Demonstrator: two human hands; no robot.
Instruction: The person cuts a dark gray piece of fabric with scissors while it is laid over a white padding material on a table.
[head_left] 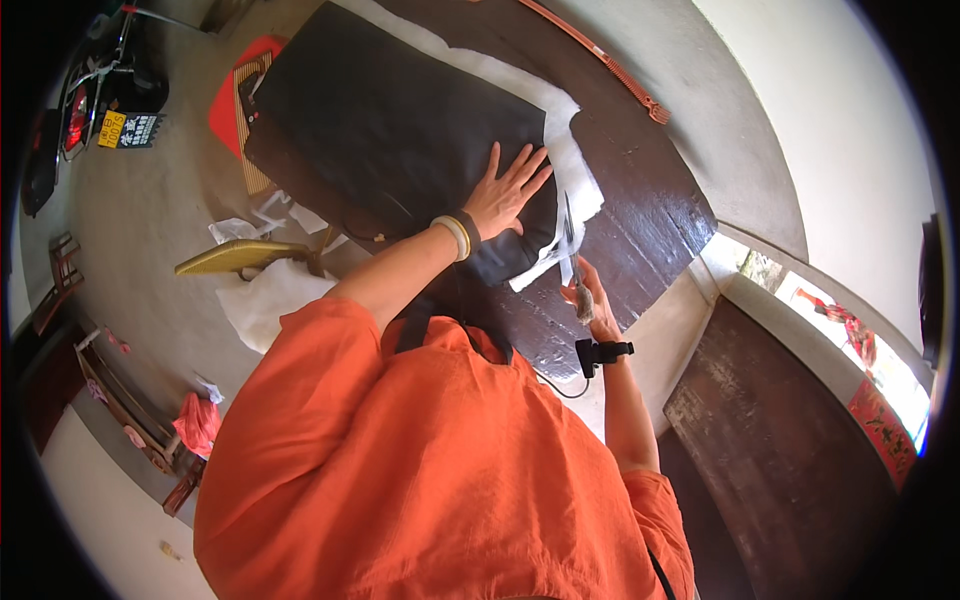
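Note:
A large piece of black fabric (400, 120) lies over a white fleecy layer (575, 170) on a dark brown table. The white layer sticks out past the black edge at the far side and on the right, where its outline is ragged. My left hand (505, 195) presses flat on the black fabric near its right edge, fingers spread. Close beside it on the right, my right hand (598, 298) is closed round a pair of scissors (584, 307) with wrapped handles. Their blades point away from me along the white margin; how far they are apart is hard to see.
Toward the far edge of the dark table (650, 190) lies a long orange-red strip (600, 52). At the left stand a yellow woven seat (240, 256) and a red item (225, 115), with white scraps (262, 305) nearby. A motorcycle (90, 110) is parked far left.

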